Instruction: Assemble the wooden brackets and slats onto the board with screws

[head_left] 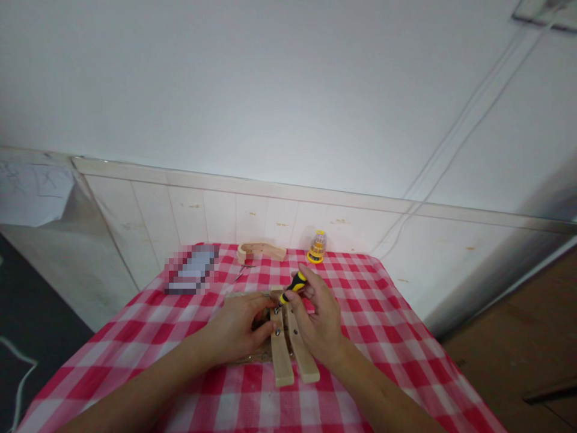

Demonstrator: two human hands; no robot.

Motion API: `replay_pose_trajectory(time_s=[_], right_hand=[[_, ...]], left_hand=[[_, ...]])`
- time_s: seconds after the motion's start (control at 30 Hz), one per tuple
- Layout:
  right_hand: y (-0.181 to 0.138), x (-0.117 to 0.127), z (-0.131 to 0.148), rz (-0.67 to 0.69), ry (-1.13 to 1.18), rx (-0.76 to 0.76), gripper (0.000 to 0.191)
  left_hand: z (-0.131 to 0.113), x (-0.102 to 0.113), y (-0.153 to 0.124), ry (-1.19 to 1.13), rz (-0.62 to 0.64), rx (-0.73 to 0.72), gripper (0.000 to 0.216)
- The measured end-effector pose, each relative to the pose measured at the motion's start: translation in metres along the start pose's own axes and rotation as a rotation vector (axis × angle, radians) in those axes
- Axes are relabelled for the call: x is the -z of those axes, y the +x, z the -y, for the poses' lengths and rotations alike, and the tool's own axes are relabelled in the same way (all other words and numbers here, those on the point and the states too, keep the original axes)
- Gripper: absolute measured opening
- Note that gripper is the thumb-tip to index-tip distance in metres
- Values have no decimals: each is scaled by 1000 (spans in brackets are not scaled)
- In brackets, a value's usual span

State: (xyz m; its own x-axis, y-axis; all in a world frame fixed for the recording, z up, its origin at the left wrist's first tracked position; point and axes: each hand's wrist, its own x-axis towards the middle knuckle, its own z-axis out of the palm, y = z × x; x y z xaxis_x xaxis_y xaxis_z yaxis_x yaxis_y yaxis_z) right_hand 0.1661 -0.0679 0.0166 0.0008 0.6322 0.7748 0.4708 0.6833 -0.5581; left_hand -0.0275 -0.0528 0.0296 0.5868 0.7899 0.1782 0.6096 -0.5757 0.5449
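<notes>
My right hand (pixel 322 316) grips a black and yellow screwdriver (pixel 295 285), which tilts down to the left. Its tip meets a dark screw (pixel 276 311) on the left one of two pale wooden strips (pixel 282 359). My left hand (pixel 243 325) is bent round that strip's left side, thumb and fingers closed on its edge near the screw. A second wooden strip (pixel 306 361) lies alongside to the right, with a dark screw or hole in it. Under both is a brownish, shiny flat piece (pixel 246 359), mostly hidden by my left hand.
A curved wooden piece (pixel 261 249) lies at the table's back, with small metal parts (pixel 244 272) in front. A yellow-capped bit container (pixel 317 248) stands to its right. A pixelated device (pixel 193 270) lies at back left. The red checked tablecloth (pixel 383 373) reaches the wall (pixel 279 216).
</notes>
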Motion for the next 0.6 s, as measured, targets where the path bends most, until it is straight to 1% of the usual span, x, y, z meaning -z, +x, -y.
replay_pose_trajectory(time_s=[0.27,0.6], right_hand=[[3,2,0,11,-54,26,49],[2,1,-1,36,-54,33,48]], left_hand=[[1,-1,-1,-23,-4,-32,27],[1,-1,-1,-30,-6,-38,20]])
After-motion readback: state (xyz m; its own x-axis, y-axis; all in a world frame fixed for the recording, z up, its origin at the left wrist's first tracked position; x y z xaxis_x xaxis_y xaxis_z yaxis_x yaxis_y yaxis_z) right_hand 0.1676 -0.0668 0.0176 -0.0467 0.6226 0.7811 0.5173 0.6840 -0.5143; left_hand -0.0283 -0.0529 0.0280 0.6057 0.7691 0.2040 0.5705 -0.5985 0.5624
